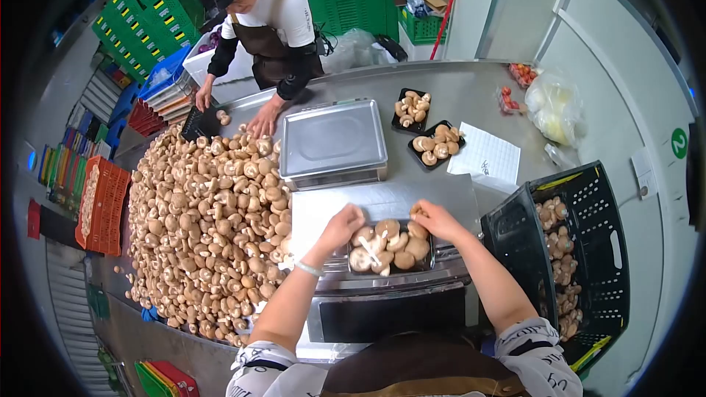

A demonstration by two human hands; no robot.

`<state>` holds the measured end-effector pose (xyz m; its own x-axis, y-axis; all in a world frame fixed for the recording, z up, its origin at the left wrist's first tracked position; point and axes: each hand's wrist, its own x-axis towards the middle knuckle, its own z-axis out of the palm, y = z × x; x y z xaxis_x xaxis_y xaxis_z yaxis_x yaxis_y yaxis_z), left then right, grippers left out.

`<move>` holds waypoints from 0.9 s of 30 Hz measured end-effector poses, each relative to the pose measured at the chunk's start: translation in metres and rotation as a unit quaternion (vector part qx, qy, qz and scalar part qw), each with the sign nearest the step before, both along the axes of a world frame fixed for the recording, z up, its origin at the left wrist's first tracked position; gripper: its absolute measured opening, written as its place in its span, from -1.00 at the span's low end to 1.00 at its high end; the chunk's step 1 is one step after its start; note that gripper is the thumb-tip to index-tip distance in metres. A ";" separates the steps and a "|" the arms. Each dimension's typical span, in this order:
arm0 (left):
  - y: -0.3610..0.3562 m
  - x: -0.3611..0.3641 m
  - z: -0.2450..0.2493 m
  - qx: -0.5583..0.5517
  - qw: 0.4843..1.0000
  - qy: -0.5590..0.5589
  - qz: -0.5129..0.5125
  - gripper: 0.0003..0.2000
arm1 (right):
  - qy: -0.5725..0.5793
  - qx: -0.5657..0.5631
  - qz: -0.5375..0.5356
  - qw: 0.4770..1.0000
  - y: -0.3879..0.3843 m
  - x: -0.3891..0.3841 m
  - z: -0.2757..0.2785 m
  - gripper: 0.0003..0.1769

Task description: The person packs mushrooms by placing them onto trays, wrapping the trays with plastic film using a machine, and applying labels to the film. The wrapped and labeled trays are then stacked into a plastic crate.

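A black tray of mushrooms (390, 247) lies in front of me on the metal work surface (448, 195). At its upper left corner is my left hand (343, 226), fingertips pinched together. My right hand (434, 220) is closed in a pinch by the upper right corner. Whatever is between the fingers of either hand is too small or clear to make out. Just beyond the hands stands a scale with a flat metal pan (333, 140). A big heap of loose mushrooms (213, 228) spreads to the left.
Two filled trays (412, 109) (437, 145) and a paper sheet (488, 153) lie beyond the scale, at right. A black crate (614, 250) of packed mushrooms stands right. Across the table, a co-worker (276, 29) holds a black tray (198, 123). Plastic bags (555, 106) lie far right.
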<state>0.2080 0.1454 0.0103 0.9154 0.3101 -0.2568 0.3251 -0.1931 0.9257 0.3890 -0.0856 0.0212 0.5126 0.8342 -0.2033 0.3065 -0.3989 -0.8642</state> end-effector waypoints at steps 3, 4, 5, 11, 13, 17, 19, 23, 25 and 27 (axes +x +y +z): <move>-0.017 -0.026 0.025 -0.150 0.988 0.029 -0.007 -0.76 | 0.087 0.012 0.012 0.996 -0.023 -0.019 0.011 -0.58; -0.021 -0.035 0.029 -0.103 0.993 0.058 -0.013 -0.72 | 0.055 0.021 0.023 0.998 -0.029 -0.024 0.010 -0.59; -0.023 -0.041 0.028 -0.021 0.999 0.030 -0.020 -0.71 | 0.024 0.030 0.032 0.999 -0.034 -0.029 0.015 -0.59; -0.063 -0.063 0.078 0.192 0.976 -0.060 0.079 -0.69 | -0.021 0.059 -0.056 0.996 -0.050 -0.061 0.058 -0.62; -0.075 -0.074 0.111 0.182 0.976 -0.081 0.085 -0.68 | -0.016 0.082 -0.069 0.994 -0.061 -0.074 0.089 -0.64; -0.095 -0.105 0.171 0.111 0.992 -0.029 0.057 -0.66 | 0.015 0.081 -0.086 0.993 -0.082 -0.099 0.132 -0.65; -0.104 -0.124 0.151 0.050 0.998 0.005 0.048 -0.63 | 0.069 0.096 -0.091 0.989 -0.100 -0.117 0.125 -0.61; -0.132 -0.150 0.092 0.052 0.993 0.106 0.028 -0.57 | 0.017 -0.068 -0.053 0.996 -0.134 -0.145 0.068 -0.50; -0.144 -0.155 0.046 0.111 0.990 0.076 0.044 -0.56 | -0.016 -0.066 -0.107 0.992 -0.139 -0.167 0.037 -0.50; -0.155 -0.159 0.014 0.178 0.981 0.060 0.051 -0.55 | -0.069 -0.080 -0.128 0.986 -0.143 -0.174 0.006 -0.51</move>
